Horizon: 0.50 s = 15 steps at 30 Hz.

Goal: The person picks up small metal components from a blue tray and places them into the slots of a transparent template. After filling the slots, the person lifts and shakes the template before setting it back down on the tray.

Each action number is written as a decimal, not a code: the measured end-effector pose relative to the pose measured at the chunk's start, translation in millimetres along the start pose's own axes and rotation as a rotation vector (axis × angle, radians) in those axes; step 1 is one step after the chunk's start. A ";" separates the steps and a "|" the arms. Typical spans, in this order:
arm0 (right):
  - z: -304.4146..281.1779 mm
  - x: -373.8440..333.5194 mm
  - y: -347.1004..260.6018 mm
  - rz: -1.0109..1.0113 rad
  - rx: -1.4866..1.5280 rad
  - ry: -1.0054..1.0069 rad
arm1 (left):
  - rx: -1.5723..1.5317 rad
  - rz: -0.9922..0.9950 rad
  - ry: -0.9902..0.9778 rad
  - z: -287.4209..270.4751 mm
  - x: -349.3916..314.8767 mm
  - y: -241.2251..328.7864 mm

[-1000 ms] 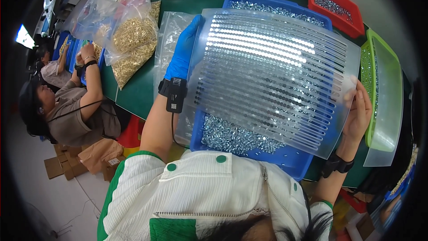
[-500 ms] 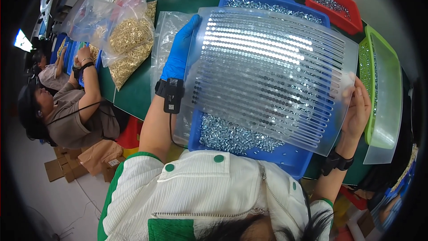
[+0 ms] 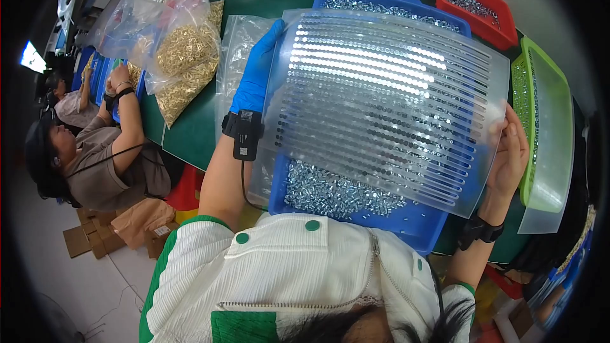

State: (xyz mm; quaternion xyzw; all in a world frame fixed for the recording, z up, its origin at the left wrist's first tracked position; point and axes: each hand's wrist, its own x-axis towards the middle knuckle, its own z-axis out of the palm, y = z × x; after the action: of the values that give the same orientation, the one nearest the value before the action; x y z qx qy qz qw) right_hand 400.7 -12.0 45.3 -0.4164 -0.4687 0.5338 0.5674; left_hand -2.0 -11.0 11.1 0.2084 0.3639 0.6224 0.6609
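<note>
A translucent slotted plastic plate (image 3: 381, 114) is held up between my two hands, over a blue tray (image 3: 419, 232) of small silvery metal pieces (image 3: 337, 194). Rows of small round silvery parts fill much of its slots, while the slots' right ends show no parts. My left hand (image 3: 256, 76), in a blue glove, grips the plate's left edge. At the right edge, my bare right hand (image 3: 510, 152) closes on the plate, some fingers partly seen through it. The plate hides the middle of the tray.
A red bin (image 3: 476, 6) of metal pieces stands at the far right. Beside my right hand is a green basket (image 3: 524, 89) with another translucent sheet (image 3: 556, 133). Bags of gold-coloured parts (image 3: 187, 57) lie left. Two people (image 3: 108, 159) work at the left over blue trays.
The plate has tilted very slightly, and the glare and dark patches on its rows have shifted. Both hands keep their hold in nearly the same place.
</note>
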 end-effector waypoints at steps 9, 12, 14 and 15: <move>1.4 1.2 -2.3 -0.051 0.026 -0.078 | 0.031 0.016 0.001 0.6 -1.2 -0.1; -0.1 1.6 -1.5 -0.053 0.024 -0.085 | 0.035 -0.004 -0.012 -0.6 0.2 0.1; -1.7 2.6 0.5 -0.055 0.007 -0.094 | 0.028 -0.013 -0.022 -0.3 1.2 1.0; -3.1 2.8 1.3 -0.054 0.007 -0.094 | 0.021 -0.020 -0.033 0.0 1.6 1.7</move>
State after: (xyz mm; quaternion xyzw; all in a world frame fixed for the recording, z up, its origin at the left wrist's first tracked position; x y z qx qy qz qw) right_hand 403.4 -9.1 43.6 -0.3762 -0.5040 0.5390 0.5604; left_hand -3.2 -9.2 11.9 0.2219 0.3614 0.6085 0.6707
